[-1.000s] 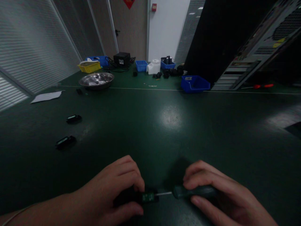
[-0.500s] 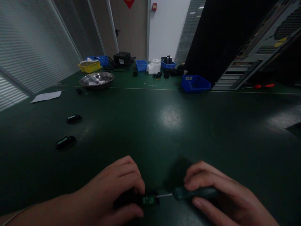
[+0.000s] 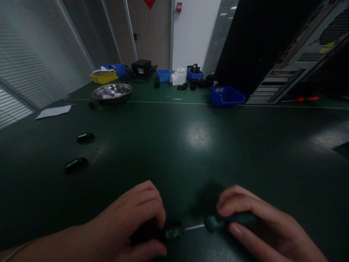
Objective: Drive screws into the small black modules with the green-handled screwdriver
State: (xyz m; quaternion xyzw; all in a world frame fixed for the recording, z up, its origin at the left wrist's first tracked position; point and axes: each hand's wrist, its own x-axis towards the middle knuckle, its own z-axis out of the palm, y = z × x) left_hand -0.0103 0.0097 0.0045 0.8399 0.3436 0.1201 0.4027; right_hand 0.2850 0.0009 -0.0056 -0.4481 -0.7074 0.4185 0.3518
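At the bottom of the head view, my left hand (image 3: 145, 214) is closed around a small black housing with a green circuit board (image 3: 172, 233) showing at its right end. My right hand (image 3: 253, 222) grips the dark green handle of a screwdriver (image 3: 214, 223). The thin metal shaft points left, and its tip meets or nearly meets the right end of the housing; exact contact is too dark to tell. Fingers hide most of the housing. Two similar black housings, one (image 3: 75, 165) nearer and one (image 3: 85, 137) farther, lie to the left on the green table.
A metal bowl (image 3: 112, 92) and white paper (image 3: 53, 112) lie at the back left. Farther back are a yellow bin (image 3: 104, 77), a black box (image 3: 141, 68) with cables and a white plastic part (image 3: 178, 76). A blue bin (image 3: 227, 97) stands by a computer case at right.
My right hand and the screwdriver have shifted slightly to the right, showing a little more shaft. My left hand stays nearly in place on the housing.
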